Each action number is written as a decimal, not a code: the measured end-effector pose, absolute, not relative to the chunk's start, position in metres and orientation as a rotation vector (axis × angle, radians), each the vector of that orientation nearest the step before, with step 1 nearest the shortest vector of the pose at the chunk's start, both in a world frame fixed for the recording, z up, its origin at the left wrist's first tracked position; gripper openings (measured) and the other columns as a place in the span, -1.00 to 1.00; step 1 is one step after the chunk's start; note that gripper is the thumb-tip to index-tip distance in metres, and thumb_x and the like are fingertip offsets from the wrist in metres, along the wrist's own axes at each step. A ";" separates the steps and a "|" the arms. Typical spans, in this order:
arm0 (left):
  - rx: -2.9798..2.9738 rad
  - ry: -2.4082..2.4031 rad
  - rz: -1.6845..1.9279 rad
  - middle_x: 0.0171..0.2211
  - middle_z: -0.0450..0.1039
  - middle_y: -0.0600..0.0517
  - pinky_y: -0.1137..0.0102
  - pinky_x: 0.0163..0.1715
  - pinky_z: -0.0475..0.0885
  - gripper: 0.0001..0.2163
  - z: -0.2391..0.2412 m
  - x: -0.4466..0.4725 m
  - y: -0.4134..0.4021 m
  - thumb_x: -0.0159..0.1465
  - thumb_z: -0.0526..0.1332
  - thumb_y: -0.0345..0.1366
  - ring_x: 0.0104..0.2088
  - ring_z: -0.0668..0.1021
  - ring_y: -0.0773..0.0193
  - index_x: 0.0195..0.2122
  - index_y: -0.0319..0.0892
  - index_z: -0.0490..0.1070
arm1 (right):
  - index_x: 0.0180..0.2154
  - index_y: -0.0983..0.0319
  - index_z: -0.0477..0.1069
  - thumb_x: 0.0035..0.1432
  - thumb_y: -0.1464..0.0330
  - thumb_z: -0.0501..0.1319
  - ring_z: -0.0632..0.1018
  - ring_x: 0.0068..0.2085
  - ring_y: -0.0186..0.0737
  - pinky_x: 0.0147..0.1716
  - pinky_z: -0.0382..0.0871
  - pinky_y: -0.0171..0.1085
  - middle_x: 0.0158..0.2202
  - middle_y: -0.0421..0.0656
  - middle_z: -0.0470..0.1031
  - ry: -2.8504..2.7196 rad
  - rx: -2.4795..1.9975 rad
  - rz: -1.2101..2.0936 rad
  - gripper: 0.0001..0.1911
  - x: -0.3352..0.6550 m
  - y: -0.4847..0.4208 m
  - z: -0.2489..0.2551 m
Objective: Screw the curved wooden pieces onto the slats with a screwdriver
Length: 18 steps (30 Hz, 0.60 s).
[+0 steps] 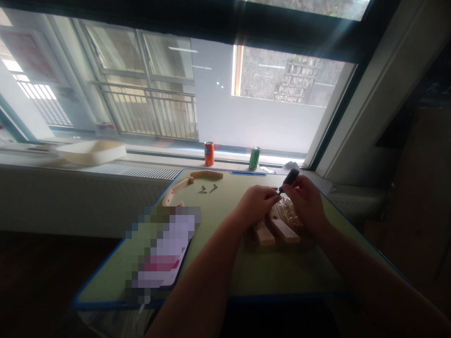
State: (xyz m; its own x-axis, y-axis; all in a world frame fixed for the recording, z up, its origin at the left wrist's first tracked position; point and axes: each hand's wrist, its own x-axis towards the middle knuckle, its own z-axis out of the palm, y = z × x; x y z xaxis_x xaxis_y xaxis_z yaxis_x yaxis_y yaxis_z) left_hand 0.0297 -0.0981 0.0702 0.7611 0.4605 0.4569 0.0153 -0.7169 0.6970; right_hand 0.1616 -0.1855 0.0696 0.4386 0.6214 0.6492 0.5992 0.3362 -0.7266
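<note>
left arm: bare forearm comes in from the bottom edge and runs up and to the right, nearly straight.
left hand (255,203): back faces the camera, knuckles up, fingers curled closed, tips pinched toward the right hand.
right arm: bare forearm comes in from the lower right corner and angles up and to the left.
right hand (306,199): fingers curled closed, thumb and index finger pinched together at the top.
spacing: the 2 hands sit just beside each other, fingertips nearly meeting, wrists apart.

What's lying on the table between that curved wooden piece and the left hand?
A few loose screws lie on the green table between the curved wooden piece and the left hand, seen in the head view.
</note>
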 end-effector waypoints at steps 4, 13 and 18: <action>2.283 0.338 0.861 -0.48 0.46 0.06 0.47 -0.45 0.25 -0.72 0.070 0.030 -0.097 0.22 0.05 -0.20 -0.46 0.42 0.34 -0.33 -0.23 0.50 | -0.21 0.16 0.36 0.10 0.29 0.15 0.36 -0.38 -0.29 -0.41 0.29 -0.27 -0.36 -0.20 0.35 -1.231 -1.312 0.004 -0.81 0.158 -0.188 0.074; 2.267 0.359 0.840 -0.42 0.48 0.03 0.46 -0.42 0.28 -0.74 0.070 0.029 -0.099 0.20 0.09 -0.17 -0.44 0.44 0.33 -0.28 -0.22 0.48 | -0.35 0.19 0.34 0.10 0.29 0.15 0.36 -0.38 -0.28 -0.39 0.26 -0.27 -0.41 -0.22 0.32 -1.262 -1.345 -0.031 -0.89 0.160 -0.186 0.073; 2.281 0.362 0.852 -0.45 0.47 0.03 0.45 -0.44 0.28 -0.74 0.068 0.030 -0.097 0.20 0.08 -0.17 -0.45 0.44 0.32 -0.34 -0.23 0.47 | -0.35 0.19 0.29 0.02 0.26 0.23 0.37 -0.40 -0.29 -0.45 0.27 -0.28 -0.42 -0.23 0.32 -1.208 -1.343 0.048 -0.82 0.162 -0.183 0.069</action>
State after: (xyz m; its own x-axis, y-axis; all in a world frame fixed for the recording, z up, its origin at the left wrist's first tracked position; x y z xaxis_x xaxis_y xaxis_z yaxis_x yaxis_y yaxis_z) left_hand 0.0297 -0.0972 0.0680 0.7485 0.4600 0.4777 0.0245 -0.7390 0.6733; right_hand 0.1622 -0.1835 0.0690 0.4476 0.6393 0.6253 0.5873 0.3171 -0.7447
